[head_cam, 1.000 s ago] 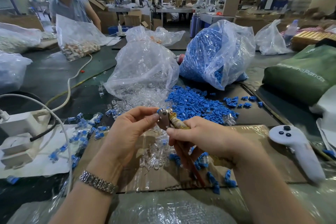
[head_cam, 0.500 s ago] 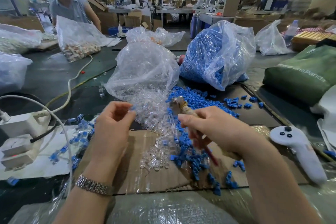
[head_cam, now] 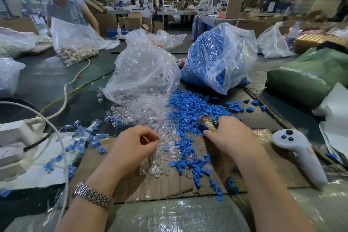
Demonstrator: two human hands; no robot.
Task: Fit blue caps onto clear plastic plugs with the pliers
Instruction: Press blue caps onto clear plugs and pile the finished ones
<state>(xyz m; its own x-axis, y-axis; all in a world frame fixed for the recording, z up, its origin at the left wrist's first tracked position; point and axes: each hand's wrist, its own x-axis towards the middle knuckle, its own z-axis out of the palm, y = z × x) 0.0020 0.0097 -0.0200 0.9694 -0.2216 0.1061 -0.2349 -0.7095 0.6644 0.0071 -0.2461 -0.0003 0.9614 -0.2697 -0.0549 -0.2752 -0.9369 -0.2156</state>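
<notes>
Left hand seemingly pinches among clear plugs; right hand grips pliers over blue caps

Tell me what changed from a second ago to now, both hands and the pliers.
The left hand left the pliers and came down to the clear plugs, fingers curled over them. The right hand, gripping the pliers throughout, dropped from mid-air to the blue caps. The part held at the pliers' tip earlier no longer shows. Both bags, the cardboard and the white controller stayed put.
</notes>
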